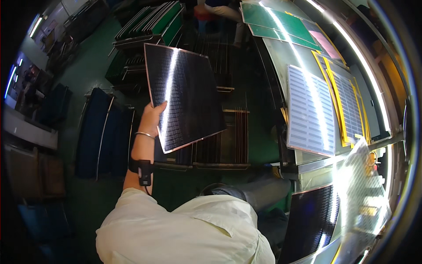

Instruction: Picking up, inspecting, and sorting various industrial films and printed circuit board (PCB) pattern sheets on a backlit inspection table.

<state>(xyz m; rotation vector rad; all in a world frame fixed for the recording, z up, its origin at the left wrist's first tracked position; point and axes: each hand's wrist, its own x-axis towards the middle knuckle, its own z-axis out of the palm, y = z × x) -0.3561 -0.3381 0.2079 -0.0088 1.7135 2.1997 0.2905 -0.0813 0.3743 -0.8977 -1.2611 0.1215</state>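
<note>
My left hand [151, 118] grips a large, thin black circuit board panel [193, 97] by its left edge, with the thumb on the face. The panel is tilted and held up over the racks. Fine rows of pattern run across its glossy face, a bright streak of light reflects on it, and its edges look coppery. A bracelet and a small black device are on my left wrist and forearm. My right hand is not in view. At the lower right, a similar black panel [310, 222] lies on the bench.
Racks hold green panels [151, 20] at the back and dark blue panels [103, 132] at left. Slotted racks [235, 136] stand beneath the held panel. The right-hand bench bears green sheets [279, 24], a patterned translucent sheet [307, 108] and yellow-edged frames [347, 103]. Another person's leg [226, 12] shows behind.
</note>
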